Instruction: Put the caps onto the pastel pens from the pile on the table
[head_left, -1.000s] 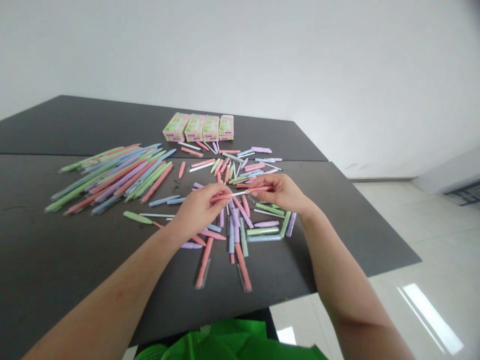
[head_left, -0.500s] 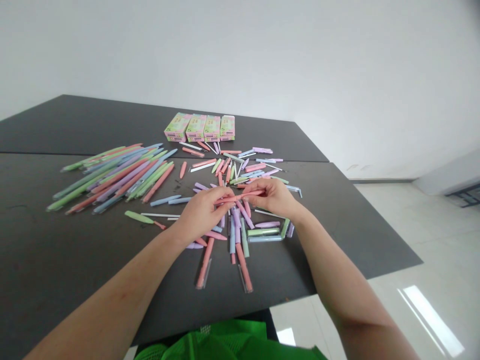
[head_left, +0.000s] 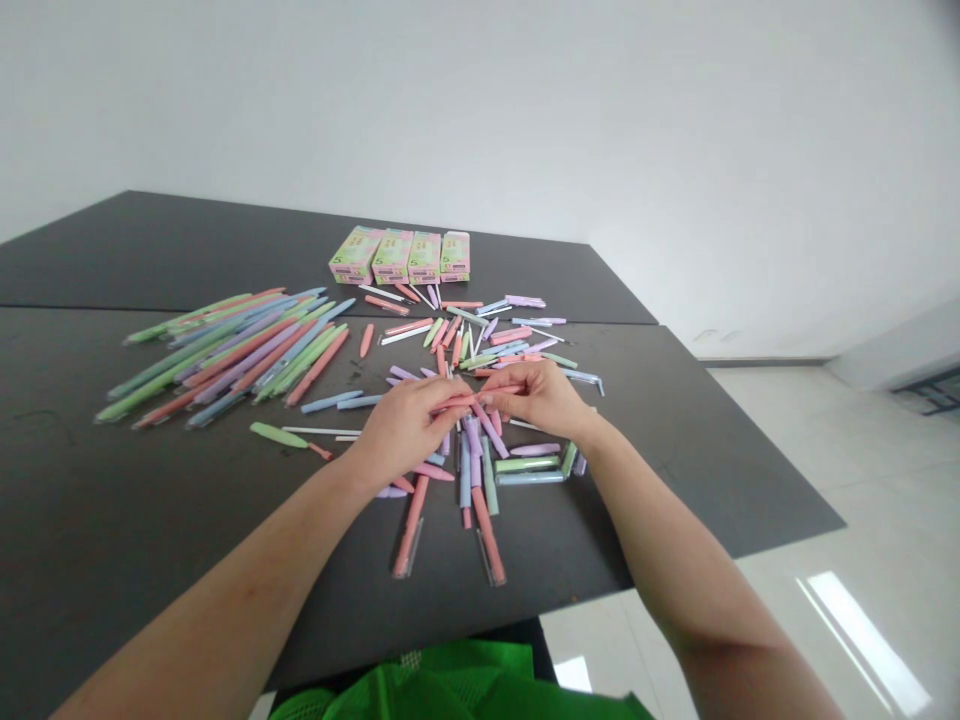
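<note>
Pinched in the fingers of my left hand [head_left: 409, 418] is a coral pen part [head_left: 454, 403]. My right hand [head_left: 541, 400] is closed on the other end of the coral pieces, and the two sets of fingertips nearly meet. Whether the pieces are joined there I cannot tell. Loose pen parts lie under and around both hands: purple barrels [head_left: 472, 440], a green barrel [head_left: 527, 464], a blue barrel [head_left: 530, 478] and coral pieces with clear caps [head_left: 490, 545]. Left of my left hand is a light green barrel [head_left: 277, 434] beside a white refill [head_left: 322, 431].
A pile of long pastel pens [head_left: 232, 360] covers the table's left part. Several pink-and-green boxes [head_left: 390, 256] stand in a row at the back, with scattered pen parts [head_left: 457, 335] before them. The dark table [head_left: 750, 490] ends at the right above a pale floor.
My right fingers have shifted slightly left, closer to my left fingertips, and the coral pieces show less between the hands. The pens and boxes on the table stay put.
</note>
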